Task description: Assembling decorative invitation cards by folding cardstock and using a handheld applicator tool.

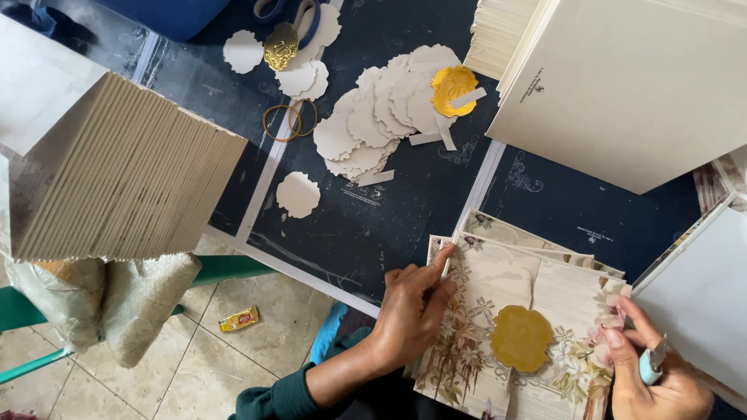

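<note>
The left hand (412,307) rests at the near edge of the dark desk (373,225), its fingers (436,264) loosely curled, tips pressing the left edge of the top floral card (513,327) on a stack. A gold scalloped seal (520,337) sits on that card, just right of the left hand and apart from it. The right hand (650,373) pinches the card's right edge while clasping a pale blue tool (650,364). Farther back lie white scalloped cutouts (373,117), another gold seal (453,85) and rubber bands (289,120).

Hands (412,307) on floral card (510,327)
</note>
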